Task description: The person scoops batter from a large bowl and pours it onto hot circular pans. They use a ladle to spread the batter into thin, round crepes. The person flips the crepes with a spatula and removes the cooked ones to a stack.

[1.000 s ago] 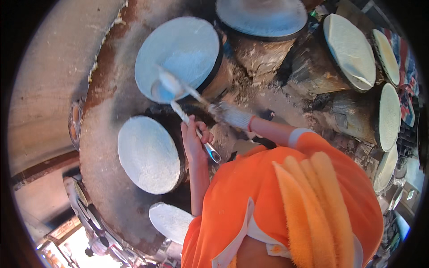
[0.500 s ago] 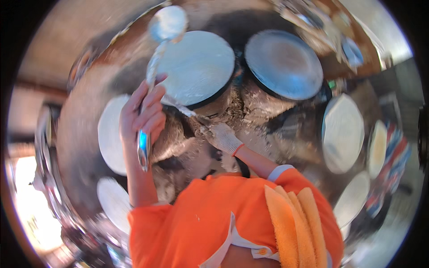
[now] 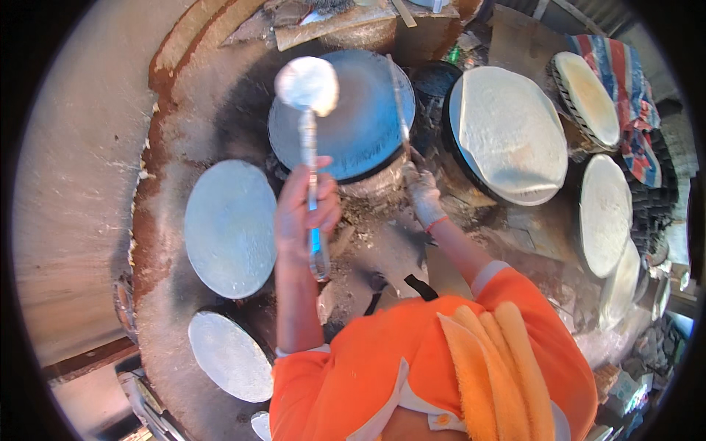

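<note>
My left hand (image 3: 309, 202) is closed round the handle of a ladle (image 3: 307, 84), its round bowl coated with white batter. The bowl hangs over the left part of a bare, blue-grey round griddle (image 3: 353, 110). My right hand (image 3: 422, 195), in a pale work glove, grips a long thin spatula (image 3: 399, 103); its blade reaches up along the right edge of that griddle. Left of my left hand, a griddle of smooth white batter (image 3: 229, 229) lies flat. To the right is a white flatbread (image 3: 511, 136) on another griddle, its near-left edge off the rim.
More round white flatbreads or batter sheets lie on griddles at lower left (image 3: 231, 356) and right (image 3: 605, 214). A yellowish round (image 3: 586, 98) sits by a striped cloth (image 3: 614, 81). Boards (image 3: 334, 28) lie on the ledge behind. A plastered wall (image 3: 81, 184) stands at left.
My view and body have turned to the right, so the bare griddle is now in front of me. The spatula has left the batter-covered griddle's edge. Both hands keep their tools.
</note>
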Demonstrator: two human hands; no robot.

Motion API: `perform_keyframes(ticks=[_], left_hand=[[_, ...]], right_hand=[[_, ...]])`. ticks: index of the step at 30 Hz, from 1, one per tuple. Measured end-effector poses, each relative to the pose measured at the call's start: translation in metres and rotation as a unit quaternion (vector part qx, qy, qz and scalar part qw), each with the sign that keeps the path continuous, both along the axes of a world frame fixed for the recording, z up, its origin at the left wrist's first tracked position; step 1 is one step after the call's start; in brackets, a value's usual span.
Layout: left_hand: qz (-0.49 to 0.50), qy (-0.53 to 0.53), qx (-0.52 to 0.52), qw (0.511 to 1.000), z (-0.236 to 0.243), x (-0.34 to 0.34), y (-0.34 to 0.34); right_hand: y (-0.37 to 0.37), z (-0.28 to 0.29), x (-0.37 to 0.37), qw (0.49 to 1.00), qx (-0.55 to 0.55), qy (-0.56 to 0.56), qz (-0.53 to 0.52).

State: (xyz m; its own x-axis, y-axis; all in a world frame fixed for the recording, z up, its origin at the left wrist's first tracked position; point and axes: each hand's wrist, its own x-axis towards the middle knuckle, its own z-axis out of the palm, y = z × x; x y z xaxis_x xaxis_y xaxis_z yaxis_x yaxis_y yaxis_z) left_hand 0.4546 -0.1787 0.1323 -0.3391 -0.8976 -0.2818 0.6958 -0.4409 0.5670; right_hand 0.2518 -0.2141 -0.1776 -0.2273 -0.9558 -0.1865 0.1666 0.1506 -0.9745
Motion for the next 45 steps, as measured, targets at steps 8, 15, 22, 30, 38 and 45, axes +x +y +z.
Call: perform_keyframes(ticks=[8, 15, 22, 30, 38, 45], left_hand=[[0.067, -0.802, -0.261, 0.532, -0.146, -0.033, -0.107], [-0.063, -0.894, -0.275, 0.347, -0.136, -0.022, -0.126], [-0.003, -0.853, -0.294, 0.43, -0.124, 0.013, -0.169], [0.095, -0.801, -0.285, 0.519, -0.113, 0.087, -0.147], [0.134, -0.33, -0.043, 0.934, -0.027, 0.102, -0.027], [0.18, -0.29, 0.016, 0.94, 0.01, 0.092, 0.029]], right_hand=[[-0.01, 0.011, -0.002, 0.994, -0.009, 0.073, 0.084], [-0.023, 0.071, 0.013, 0.958, -0.01, -0.285, -0.022], [-0.034, 0.11, 0.012, 0.953, -0.054, 0.299, -0.008], [-0.035, 0.164, 0.021, 0.917, 0.074, 0.391, 0.014], [-0.092, 0.191, 0.046, 0.825, 0.138, 0.503, 0.218], [-0.101, 0.129, 0.044, 0.785, -0.057, 0.559, 0.262]])
